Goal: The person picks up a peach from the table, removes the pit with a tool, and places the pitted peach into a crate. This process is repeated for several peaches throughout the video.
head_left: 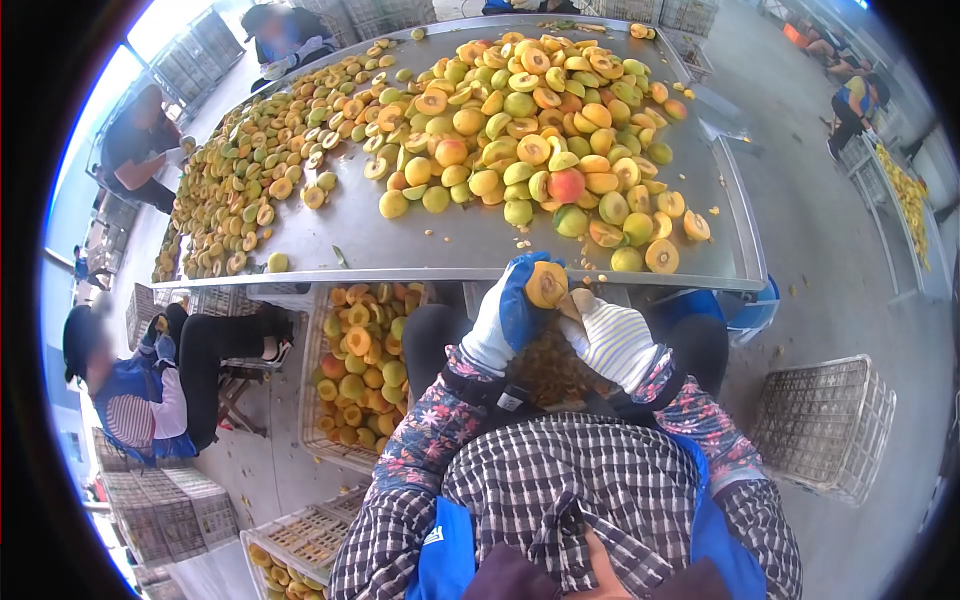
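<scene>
My left hand (512,308), in a white glove with a blue coating, is closed around a yellow peach half (546,285) whose cut face shows. Close beside it, my right hand (615,342), in a white striped glove, grips a small tool with a light brown handle (576,303). The tool's working end is at the fruit, and I cannot make out its shape. Both hands are over my lap, just in front of the metal table (330,235). A large heap of peach halves (515,130) lies on that table, cut faces and skins mixed.
A crate of peach halves (360,360) stands left of my knees, and another crate (300,540) is lower left. To the right, a plastic crate (825,425) rests on the floor near a blue tub (752,312). Co-workers sit at left and along the table's far side.
</scene>
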